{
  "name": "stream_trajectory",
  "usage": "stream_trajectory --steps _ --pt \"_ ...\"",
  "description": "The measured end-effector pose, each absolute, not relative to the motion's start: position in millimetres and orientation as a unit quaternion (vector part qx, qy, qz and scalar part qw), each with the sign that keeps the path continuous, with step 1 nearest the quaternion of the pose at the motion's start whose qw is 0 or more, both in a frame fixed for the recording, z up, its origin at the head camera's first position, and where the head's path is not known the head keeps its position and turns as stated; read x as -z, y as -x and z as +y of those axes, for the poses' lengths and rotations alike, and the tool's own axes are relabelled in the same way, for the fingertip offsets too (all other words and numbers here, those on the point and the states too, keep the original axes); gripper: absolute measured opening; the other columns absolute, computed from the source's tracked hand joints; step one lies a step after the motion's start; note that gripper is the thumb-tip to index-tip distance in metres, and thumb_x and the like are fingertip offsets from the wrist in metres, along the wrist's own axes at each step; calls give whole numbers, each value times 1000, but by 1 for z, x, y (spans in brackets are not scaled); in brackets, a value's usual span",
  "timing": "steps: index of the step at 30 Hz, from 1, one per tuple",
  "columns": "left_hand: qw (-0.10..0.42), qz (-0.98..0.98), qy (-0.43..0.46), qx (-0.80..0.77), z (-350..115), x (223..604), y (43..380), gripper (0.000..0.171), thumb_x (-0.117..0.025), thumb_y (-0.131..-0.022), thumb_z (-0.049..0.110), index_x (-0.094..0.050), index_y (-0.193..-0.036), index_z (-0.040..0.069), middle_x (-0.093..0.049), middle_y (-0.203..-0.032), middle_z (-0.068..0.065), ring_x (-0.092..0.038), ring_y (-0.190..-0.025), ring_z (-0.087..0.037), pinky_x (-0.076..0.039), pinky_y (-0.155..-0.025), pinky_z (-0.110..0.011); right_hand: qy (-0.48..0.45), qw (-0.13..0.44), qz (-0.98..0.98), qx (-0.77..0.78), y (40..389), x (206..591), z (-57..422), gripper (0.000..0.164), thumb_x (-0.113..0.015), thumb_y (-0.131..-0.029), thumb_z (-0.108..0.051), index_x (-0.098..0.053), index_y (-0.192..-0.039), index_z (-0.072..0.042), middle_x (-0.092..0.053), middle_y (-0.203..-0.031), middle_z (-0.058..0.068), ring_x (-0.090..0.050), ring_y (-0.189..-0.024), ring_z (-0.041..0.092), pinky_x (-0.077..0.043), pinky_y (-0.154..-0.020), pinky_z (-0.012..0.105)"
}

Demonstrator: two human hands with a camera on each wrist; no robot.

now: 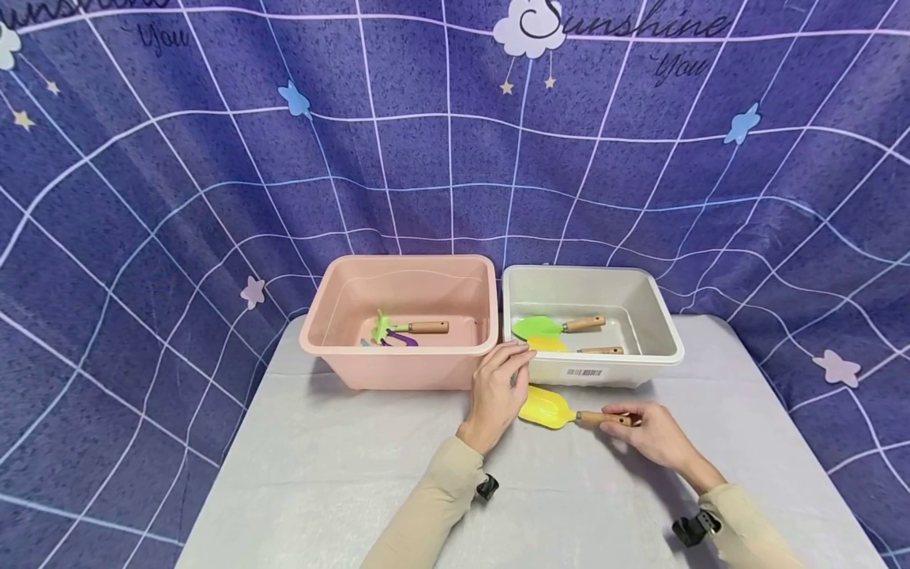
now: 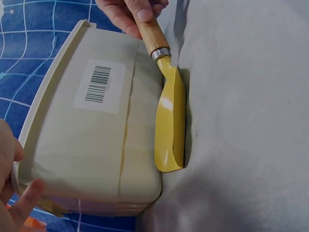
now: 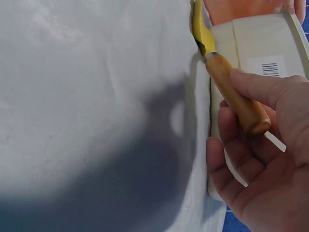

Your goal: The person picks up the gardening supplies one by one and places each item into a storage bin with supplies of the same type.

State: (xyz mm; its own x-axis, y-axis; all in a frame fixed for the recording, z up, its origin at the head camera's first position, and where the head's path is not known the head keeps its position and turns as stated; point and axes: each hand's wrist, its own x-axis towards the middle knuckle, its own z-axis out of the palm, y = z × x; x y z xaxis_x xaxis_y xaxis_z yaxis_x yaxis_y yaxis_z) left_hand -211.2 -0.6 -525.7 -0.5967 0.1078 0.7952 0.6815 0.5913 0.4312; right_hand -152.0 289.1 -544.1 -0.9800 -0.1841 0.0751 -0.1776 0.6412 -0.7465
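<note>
My right hand [image 1: 657, 435] pinches the wooden handle of a yellow garden scoop [image 1: 547, 408] between thumb and fingers. The scoop's blade points left, low along the front wall of the white bin [image 1: 664, 357]. In the left wrist view the yellow blade [image 2: 170, 123] lies beside the base of that bin, below its barcode label. My left hand [image 1: 495, 395] grips the bin's front-left corner, fingers over the rim. Inside the white bin lie a green trowel [image 1: 538, 327] with a wooden handle and another yellow tool [image 1: 546, 343], partly hidden by the front wall.
A pink bin [image 1: 398, 367] stands close to the left of the white one. It holds a green rake-like tool [image 1: 381, 325] with a wooden handle and a purple piece [image 1: 402, 340]. Both stand on a grey-covered table [image 1: 320, 474] before a blue patterned curtain [image 1: 412, 150].
</note>
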Motion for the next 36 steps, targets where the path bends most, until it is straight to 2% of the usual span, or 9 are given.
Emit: stream_trajectory --steps 6,13,19,36 --pt "370 -813 241 380 -1 525 211 19 -73 -96 5 -84 -110 12 -81 -114 -5 -73 -118 -22 -54 -110 -30 94 -19 909 405 152 546 289 31 -85 -89 -18 -80 -114 0 -82 -99 9 -60 -73 -3 -52 -65 21" --pt "371 -812 242 379 -2 525 211 19 -73 -96 5 -84 -110 11 -81 -114 -5 -74 -118 -23 -54 -110 -30 99 -65 907 403 151 546 287 28 -87 -86 -12 -81 -111 0 -81 -92 7 -58 -68 -4 -50 -60 20" --pt "374 -812 242 378 -1 525 211 19 -73 -96 5 -84 -110 11 -81 -113 -6 -74 -117 -23 -54 -109 -31 106 -105 903 402 149 543 285 25 -88 -85 -9 -83 -107 -1 -80 -94 9 -56 -64 -4 -47 -56 17" --pt "366 -814 240 382 -1 526 210 19 -72 -97 6 -84 -111 12 -80 -115 -3 -74 -118 -24 -54 -109 -30 113 -133 901 398 145 534 287 23 -89 -83 -8 -83 -104 -1 -79 -88 6 -54 -62 -4 -44 -54 16"
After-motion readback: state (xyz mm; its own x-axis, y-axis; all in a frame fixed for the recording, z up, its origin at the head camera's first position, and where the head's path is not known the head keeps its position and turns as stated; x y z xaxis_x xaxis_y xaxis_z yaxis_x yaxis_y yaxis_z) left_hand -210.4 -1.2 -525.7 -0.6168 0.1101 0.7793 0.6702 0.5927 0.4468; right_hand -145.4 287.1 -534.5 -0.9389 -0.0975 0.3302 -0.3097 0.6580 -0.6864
